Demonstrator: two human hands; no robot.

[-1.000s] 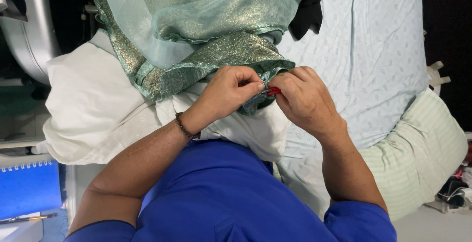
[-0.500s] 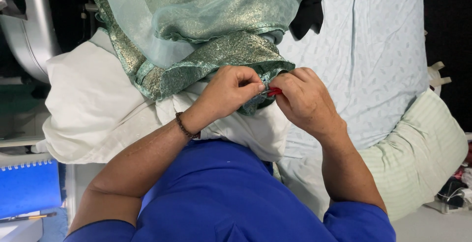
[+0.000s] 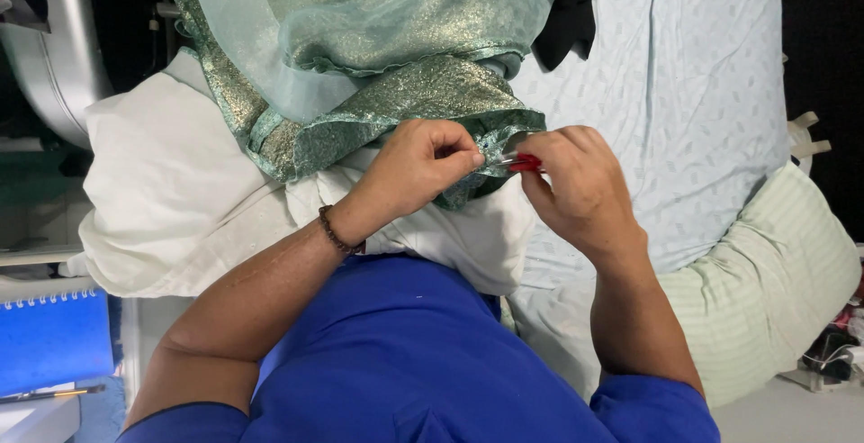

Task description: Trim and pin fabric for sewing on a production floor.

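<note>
A shiny green, glittery garment [image 3: 378, 74] lies over a white pillow [image 3: 171, 200]. My left hand [image 3: 418, 168] pinches the garment's dark green hem, fingers closed on the cloth. A beaded bracelet [image 3: 337, 231] sits on that wrist. My right hand [image 3: 576, 186] grips a small red-handled tool [image 3: 524, 164] whose metal tip points left at the pinched hem, right beside my left fingertips. The tool's working end is mostly hidden by my fingers. My blue shirt [image 3: 405, 362] fills the bottom of the view.
A pale blue patterned sheet [image 3: 693, 92] covers the bed on the right, with a green striped pillow [image 3: 774, 290] below it. A blue spiral notebook [image 3: 49, 339] and a pencil [image 3: 49, 395] lie at the lower left. A dark cloth [image 3: 567, 20] sits near the top.
Both hands stay at the hem; the red-handled tool shows a little more between my fingers. Nothing else has moved.
</note>
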